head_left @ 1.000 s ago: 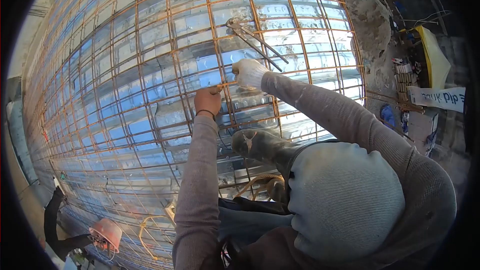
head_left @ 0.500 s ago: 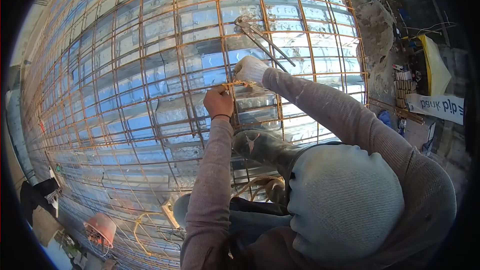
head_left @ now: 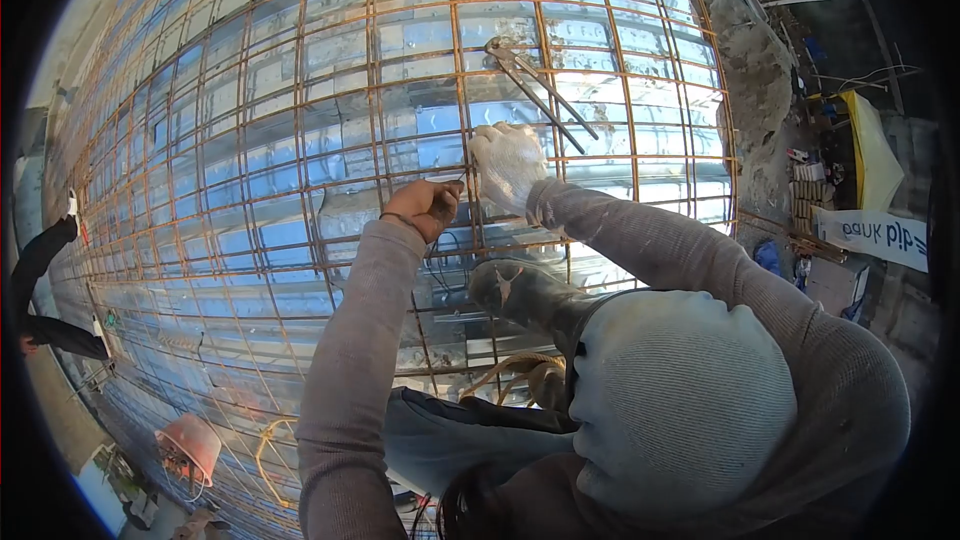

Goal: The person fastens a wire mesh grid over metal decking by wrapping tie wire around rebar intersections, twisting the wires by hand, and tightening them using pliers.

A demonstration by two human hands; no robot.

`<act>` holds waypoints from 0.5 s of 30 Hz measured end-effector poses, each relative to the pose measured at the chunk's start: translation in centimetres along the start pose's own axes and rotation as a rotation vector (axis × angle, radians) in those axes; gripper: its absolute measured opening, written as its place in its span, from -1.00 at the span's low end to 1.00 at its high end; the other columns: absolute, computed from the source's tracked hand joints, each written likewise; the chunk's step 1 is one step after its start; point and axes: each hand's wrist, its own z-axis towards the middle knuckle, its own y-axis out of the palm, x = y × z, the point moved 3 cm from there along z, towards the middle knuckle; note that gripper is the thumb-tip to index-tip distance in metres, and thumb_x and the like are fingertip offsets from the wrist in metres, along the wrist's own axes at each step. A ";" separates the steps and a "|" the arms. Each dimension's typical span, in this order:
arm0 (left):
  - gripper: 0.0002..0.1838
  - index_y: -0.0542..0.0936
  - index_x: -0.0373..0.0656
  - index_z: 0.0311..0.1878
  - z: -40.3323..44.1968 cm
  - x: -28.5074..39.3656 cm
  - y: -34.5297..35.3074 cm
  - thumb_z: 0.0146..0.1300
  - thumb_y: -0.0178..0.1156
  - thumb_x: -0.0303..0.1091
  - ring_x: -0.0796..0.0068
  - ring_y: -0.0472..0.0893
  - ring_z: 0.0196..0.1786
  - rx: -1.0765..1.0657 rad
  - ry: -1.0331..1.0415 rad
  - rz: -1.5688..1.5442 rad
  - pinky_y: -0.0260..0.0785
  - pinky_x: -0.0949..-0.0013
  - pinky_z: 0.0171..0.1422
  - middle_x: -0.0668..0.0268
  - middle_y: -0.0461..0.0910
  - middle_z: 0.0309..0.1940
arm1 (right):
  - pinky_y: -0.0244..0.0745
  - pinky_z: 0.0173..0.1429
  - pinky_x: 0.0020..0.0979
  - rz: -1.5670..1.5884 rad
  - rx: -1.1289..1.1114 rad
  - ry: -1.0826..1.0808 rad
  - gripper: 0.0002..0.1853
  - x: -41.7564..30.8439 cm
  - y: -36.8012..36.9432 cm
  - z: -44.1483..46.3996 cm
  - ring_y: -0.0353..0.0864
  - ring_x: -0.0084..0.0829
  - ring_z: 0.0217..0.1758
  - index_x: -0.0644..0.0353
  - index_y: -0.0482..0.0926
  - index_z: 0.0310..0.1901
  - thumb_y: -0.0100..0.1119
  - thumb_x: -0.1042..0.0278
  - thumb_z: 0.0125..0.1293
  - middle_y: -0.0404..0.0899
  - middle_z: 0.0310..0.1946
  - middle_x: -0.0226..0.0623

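Rusty steel bars form a wide grid (head_left: pixel 375 90) over shiny corrugated metal sheets (head_left: pixel 450 145). My bare left hand (head_left: pixel 425 207) is closed just left of a bar crossing, thumb and fingers pinched together; what they hold, if anything, is too small to make out. To its right, my right hand (head_left: pixel 508 165) wears a whitish glove and has its fingers curled over the bars at the crossing; whatever is inside them is hidden. Pincers with long handles (head_left: pixel 545 98) lie on the grid just beyond the right hand, their handles apart.
A dark boot (head_left: pixel 525 292) stands on the grid below my hands. Yellow rope (head_left: pixel 262 460) and a reddish bucket (head_left: pixel 188 448) are at lower left. Another person's dark-clothed legs (head_left: pixel 45 260) show at far left. A banner (head_left: pixel 875 235) and yellow sheet (head_left: pixel 873 155) lie at right.
My left hand has moved left and slightly down, away from the right hand. My right hand has turned over the crossing. The view has shifted a little, and the other person's legs appear higher at far left.
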 end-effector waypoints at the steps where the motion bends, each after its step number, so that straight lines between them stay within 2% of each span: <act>1: -0.78 0.51 -0.56 0.05 -2.6 -0.1 1.6 0.46 0.09 -0.56 0.52 0.63 -0.34 -0.005 -0.030 -0.037 0.58 0.52 -0.35 0.12 0.60 -0.22 | 0.50 0.13 -0.11 -0.007 0.003 -0.006 -0.81 -0.2 0.7 -0.4 0.67 -0.16 0.05 0.16 0.67 -0.19 0.31 0.38 0.13 0.67 -0.11 -0.21; 3: -0.76 0.44 -0.55 0.12 -5.0 0.8 3.5 0.49 0.06 -0.58 0.53 0.64 -0.32 -0.022 -0.052 -0.076 0.63 0.54 -0.31 0.11 0.57 -0.15 | 0.43 0.16 -0.06 0.096 0.217 0.016 -0.79 -0.3 2.1 -1.3 0.59 -0.18 0.11 0.14 0.67 -0.19 0.31 0.35 0.11 0.63 -0.07 -0.24; 6: -0.78 0.51 -0.50 0.07 -5.8 2.2 4.0 0.51 0.09 -0.50 0.54 0.64 -0.33 -0.036 -0.156 -0.132 0.68 0.48 -0.20 0.16 0.60 -0.24 | 0.40 0.18 -0.04 0.063 0.242 0.087 -0.80 -1.8 1.3 -2.7 0.54 -0.19 0.16 0.12 0.68 -0.17 0.29 0.34 0.15 0.60 -0.03 -0.22; 8: -0.72 0.54 -0.41 0.17 -6.5 3.1 3.5 0.53 0.10 -0.44 0.52 0.65 -0.34 -0.055 0.009 0.294 0.71 0.41 -0.11 0.29 0.60 -0.35 | 0.38 0.18 -0.01 0.080 0.242 0.135 -0.79 -1.6 1.7 -3.0 0.52 -0.20 0.18 0.10 0.69 -0.14 0.29 0.34 0.17 0.59 -0.03 -0.21; 9: -0.72 0.54 -0.41 0.17 -7.5 2.8 3.5 0.53 0.10 -0.44 0.52 0.65 -0.34 -0.054 0.003 0.302 0.71 0.41 -0.11 0.29 0.60 -0.35 | 0.41 0.17 -0.01 0.129 0.227 0.135 -0.80 -1.2 1.8 -2.9 0.55 -0.18 0.17 0.12 0.70 -0.15 0.27 0.33 0.20 0.60 -0.03 -0.20; 11: -0.68 0.58 -0.29 0.24 -10.3 1.7 3.1 0.55 0.10 -0.38 0.56 0.62 -0.37 -0.123 0.149 0.773 0.65 0.41 -0.20 0.46 0.52 -0.50 | 0.43 0.17 -0.02 0.181 0.212 0.142 -0.81 -0.4 2.1 -2.7 0.57 -0.16 0.15 0.14 0.70 -0.16 0.26 0.32 0.22 0.61 -0.03 -0.19; 12: -0.68 0.58 -0.29 0.24 -10.5 0.4 1.4 0.55 0.10 -0.38 0.56 0.62 -0.37 -0.113 0.147 0.781 0.65 0.41 -0.20 0.46 0.52 -0.50 | 0.47 0.17 -0.02 0.282 0.199 0.206 -0.82 -0.1 2.7 -2.4 0.59 -0.13 0.13 0.15 0.71 -0.17 0.25 0.31 0.25 0.63 -0.05 -0.19; 14: -0.66 0.61 -0.23 0.28 -10.1 -2.0 -2.0 0.56 0.07 -0.36 0.62 0.53 -0.48 -0.197 0.402 0.990 0.52 0.43 -0.32 0.54 0.44 -0.54 | 0.50 0.17 -0.02 0.384 0.189 0.263 -0.82 0.0 2.5 -2.0 0.62 -0.10 0.11 0.17 0.71 -0.19 0.23 0.30 0.28 0.65 -0.06 -0.18; 15: -0.66 0.61 -0.23 0.28 -10.5 -2.4 -3.0 0.56 0.07 -0.36 0.62 0.53 -0.48 -0.193 0.403 0.993 0.52 0.43 -0.32 0.54 0.44 -0.54 | 0.52 0.23 -0.05 0.404 0.154 0.273 -0.80 -0.2 1.5 -2.0 0.63 0.00 0.14 0.19 0.71 -0.17 0.20 0.30 0.30 0.64 0.04 -0.05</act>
